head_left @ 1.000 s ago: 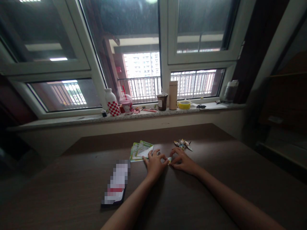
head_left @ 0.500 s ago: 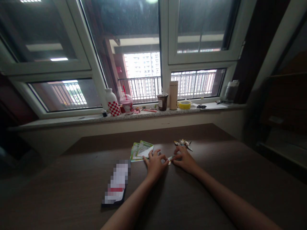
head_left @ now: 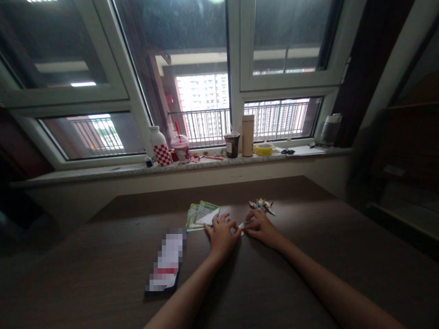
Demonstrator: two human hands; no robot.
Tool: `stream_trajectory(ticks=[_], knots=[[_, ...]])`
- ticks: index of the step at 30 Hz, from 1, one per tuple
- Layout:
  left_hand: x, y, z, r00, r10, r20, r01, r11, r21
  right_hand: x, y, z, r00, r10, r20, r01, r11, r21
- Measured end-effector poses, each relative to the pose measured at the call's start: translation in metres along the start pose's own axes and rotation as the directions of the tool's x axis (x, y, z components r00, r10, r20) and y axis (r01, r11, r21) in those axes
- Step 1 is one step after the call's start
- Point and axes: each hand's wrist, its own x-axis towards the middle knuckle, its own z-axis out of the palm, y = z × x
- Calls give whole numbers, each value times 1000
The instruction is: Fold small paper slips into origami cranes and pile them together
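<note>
A small folded piece of paper (head_left: 242, 226) lies on the dark wooden table (head_left: 308, 256), pinched from both sides. My left hand (head_left: 221, 236) presses on its left end with the fingers curled. My right hand (head_left: 262, 227) pinches its right end with the fingertips together. Most of the paper is hidden under the fingers. A stack of green and white paper sheets (head_left: 202, 214) lies just beyond my left hand. Several small folded paper figures (head_left: 261, 205) sit just beyond my right hand.
A phone with a blurred screen (head_left: 165, 265) lies on the table to the left of my forearm. The stone windowsill (head_left: 103, 171) carries a checked bottle (head_left: 160, 147), a pink cup (head_left: 180, 148), a dark cup (head_left: 232, 145), a tall flask (head_left: 247, 129) and a yellow tape roll (head_left: 264, 149).
My right hand has slid slightly away from me and leftward along the paper. My left hand has stayed almost still.
</note>
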Motion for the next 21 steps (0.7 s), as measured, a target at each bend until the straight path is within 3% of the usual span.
stream_trajectory(ticks=[13, 21], knots=[[1, 1, -2, 999, -17, 47, 17, 1000, 1, 2, -7, -3, 986, 144, -80, -156, 970, -185], [1, -1, 1, 999, -11, 37, 11, 1000, -4, 1, 3, -2, 986, 94, -140, -101, 994, -42]])
